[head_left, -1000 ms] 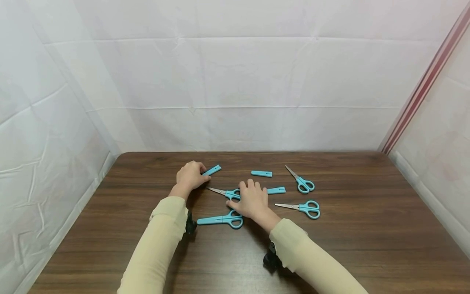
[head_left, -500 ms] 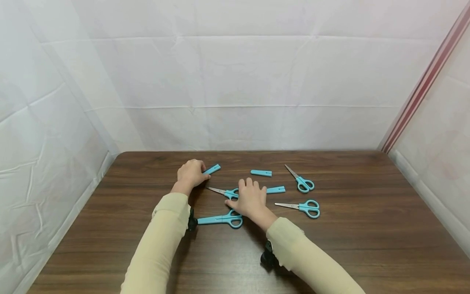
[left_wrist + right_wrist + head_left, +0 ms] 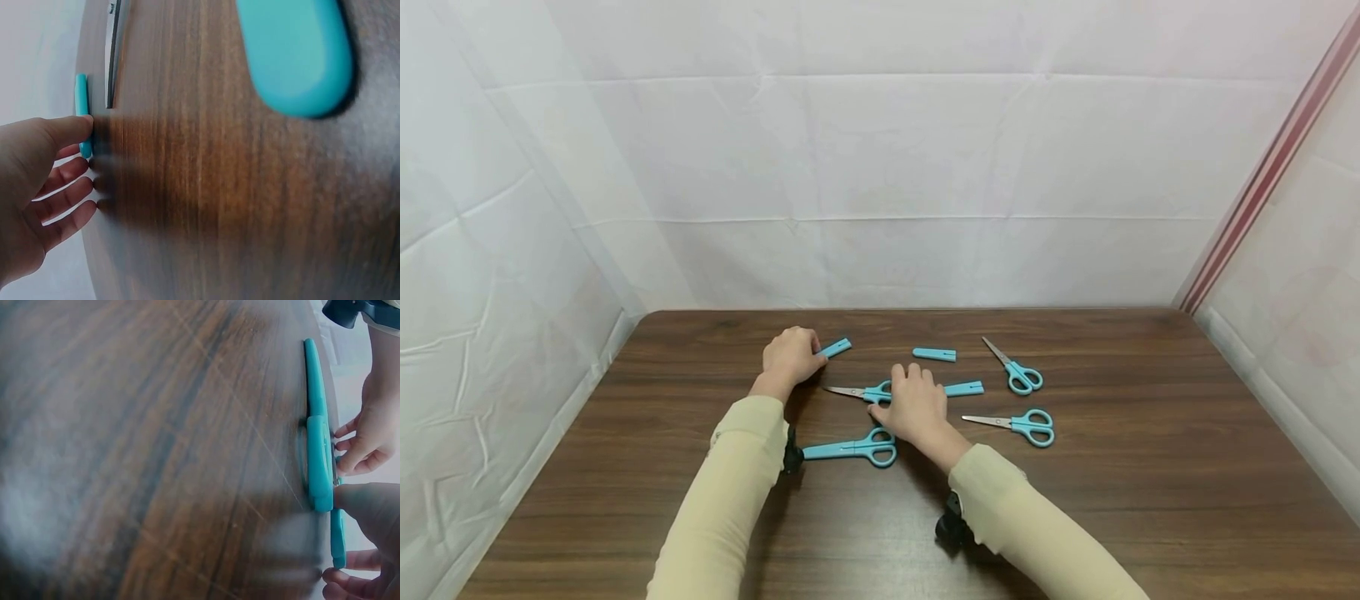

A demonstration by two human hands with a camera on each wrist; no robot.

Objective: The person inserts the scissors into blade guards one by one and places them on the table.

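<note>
Fingers (image 3: 808, 343) of left hand (image 3: 788, 357) pinching a blade cover (image 3: 835, 347); right hand (image 3: 916, 410) apparently grasping scissors (image 3: 867, 392).

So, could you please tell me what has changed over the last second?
Very little. The right hand drew slightly back over the bare-bladed scissors, fingers curling on their handle. The left hand stayed gripping the blue cap. The other scissors and caps did not move.
</note>
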